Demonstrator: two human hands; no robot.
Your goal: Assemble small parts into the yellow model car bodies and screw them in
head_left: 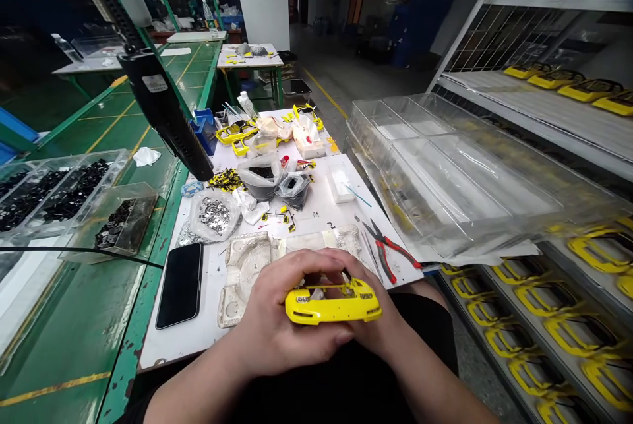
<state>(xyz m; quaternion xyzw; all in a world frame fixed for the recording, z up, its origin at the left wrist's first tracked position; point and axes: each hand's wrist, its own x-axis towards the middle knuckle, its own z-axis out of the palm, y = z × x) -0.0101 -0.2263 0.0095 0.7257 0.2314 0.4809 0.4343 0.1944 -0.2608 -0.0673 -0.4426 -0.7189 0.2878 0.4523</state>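
Both my hands hold a yellow toy car body shell (pixel 333 310) over the near edge of the white table, its bumper side with small lamp openings turned toward me. My left hand (pixel 281 312) wraps its left end, with the thumb beneath. From the right and behind, my right hand (pixel 368 279) grips the other end; some of its fingers are hidden by the shell. Just beyond lies a whitish moulded fixture (pixel 246 266), partly covered by my hands. Red-handled pliers (pixel 386 249) rest to the right of it, beside thin tweezers-like tools (pixel 370 252).
A black phone (pixel 179 285) lies at left. Behind are a bag of silvery pieces (pixel 215 214), bags of dark parts (pixel 260 173) and a white box (pixel 341 185). Clear divided trays (pixel 445 167) stand right, above racks of yellow shells (pixel 529 345). A black lamp-like arm (pixel 163 111) hangs at left.
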